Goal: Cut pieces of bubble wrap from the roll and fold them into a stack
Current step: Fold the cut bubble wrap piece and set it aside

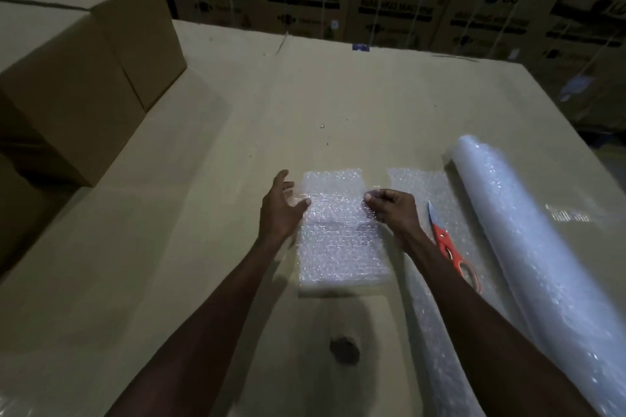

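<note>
Two hands at folded bubble wrap [342,240] edges, scissors [449,244] beside

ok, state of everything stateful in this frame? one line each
folded bubble wrap stack: flat on the cardboard surface, between the hands
left hand: open, fingers spread at the stack's left edge
right hand: fingers curled, pinching the stack's right edge
scissors: lying on the unrolled sheet, not held; cannot tell whether the blades are closed
bubble wrap roll: lying on its side, partly unrolled toward the stack
</note>
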`<move>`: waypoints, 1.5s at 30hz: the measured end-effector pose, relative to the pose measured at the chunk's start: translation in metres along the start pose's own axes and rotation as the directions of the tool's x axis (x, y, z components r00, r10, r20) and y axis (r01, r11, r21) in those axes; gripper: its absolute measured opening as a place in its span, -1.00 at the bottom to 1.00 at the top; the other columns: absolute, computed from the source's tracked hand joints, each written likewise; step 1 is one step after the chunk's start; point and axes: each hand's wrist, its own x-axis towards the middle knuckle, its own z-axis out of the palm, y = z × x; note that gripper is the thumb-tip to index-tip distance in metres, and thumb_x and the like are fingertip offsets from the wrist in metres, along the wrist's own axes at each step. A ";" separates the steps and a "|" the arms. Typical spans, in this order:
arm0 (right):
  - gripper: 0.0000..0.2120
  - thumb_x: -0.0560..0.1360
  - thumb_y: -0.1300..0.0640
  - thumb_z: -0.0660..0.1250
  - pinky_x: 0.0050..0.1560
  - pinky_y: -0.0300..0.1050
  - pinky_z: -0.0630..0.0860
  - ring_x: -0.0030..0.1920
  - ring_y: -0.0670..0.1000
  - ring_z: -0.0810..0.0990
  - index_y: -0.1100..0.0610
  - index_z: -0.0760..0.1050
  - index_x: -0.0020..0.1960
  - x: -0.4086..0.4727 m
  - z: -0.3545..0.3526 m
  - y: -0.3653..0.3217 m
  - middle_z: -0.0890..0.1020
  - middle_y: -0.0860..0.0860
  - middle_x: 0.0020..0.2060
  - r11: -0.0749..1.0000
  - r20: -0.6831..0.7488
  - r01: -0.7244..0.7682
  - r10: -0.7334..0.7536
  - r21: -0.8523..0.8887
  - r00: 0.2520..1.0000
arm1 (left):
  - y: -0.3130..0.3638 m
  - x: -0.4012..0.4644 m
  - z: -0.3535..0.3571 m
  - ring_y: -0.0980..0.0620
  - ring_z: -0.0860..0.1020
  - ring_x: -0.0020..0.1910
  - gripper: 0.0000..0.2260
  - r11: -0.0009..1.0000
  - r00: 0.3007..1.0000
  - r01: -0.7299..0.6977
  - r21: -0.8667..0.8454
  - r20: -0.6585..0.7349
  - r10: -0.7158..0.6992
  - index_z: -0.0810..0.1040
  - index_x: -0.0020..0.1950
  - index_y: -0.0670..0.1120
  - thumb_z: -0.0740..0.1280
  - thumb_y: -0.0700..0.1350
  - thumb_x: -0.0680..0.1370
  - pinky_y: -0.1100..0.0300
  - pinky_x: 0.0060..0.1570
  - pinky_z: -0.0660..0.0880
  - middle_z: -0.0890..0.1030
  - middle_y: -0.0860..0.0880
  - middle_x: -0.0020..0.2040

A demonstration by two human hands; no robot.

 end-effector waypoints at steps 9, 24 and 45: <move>-0.93 0.50 0.34 0.48 -0.20 -0.27 0.60 -0.21 0.01 0.66 0.30 0.68 -0.02 0.066 0.022 0.004 0.71 0.15 -0.20 0.997 -0.054 -0.008 0.004 -0.070 0.999 | -0.026 0.031 0.044 -0.01 -0.17 0.61 -0.31 0.744 0.911 -0.377 0.552 0.364 0.192 -0.11 0.64 -0.15 0.06 0.20 0.68 -0.05 0.56 -0.22 -0.13 -0.10 0.64; -0.54 0.68 0.09 0.24 0.48 0.03 0.29 0.49 0.17 0.40 0.26 0.37 0.51 0.047 0.042 0.026 0.41 0.20 0.51 0.577 0.288 0.437 -0.335 -0.690 0.897 | -0.053 0.037 0.065 -0.23 0.34 0.49 -0.40 0.574 0.868 -0.497 0.651 0.376 0.325 0.40 0.46 -0.32 0.09 0.14 0.64 -0.23 0.42 0.30 0.35 -0.29 0.50; -0.27 0.66 -0.23 -0.19 0.60 0.08 -0.17 0.65 0.10 -0.14 0.22 -0.11 0.66 -0.044 0.016 0.055 -0.10 0.14 0.65 0.238 0.541 0.543 -0.079 -0.805 0.837 | -0.055 -0.033 0.031 -0.04 -0.17 0.62 -0.32 0.527 0.835 -0.512 0.679 0.537 0.120 -0.12 0.64 -0.16 -0.16 0.23 0.65 -0.14 0.54 -0.26 -0.16 -0.10 0.64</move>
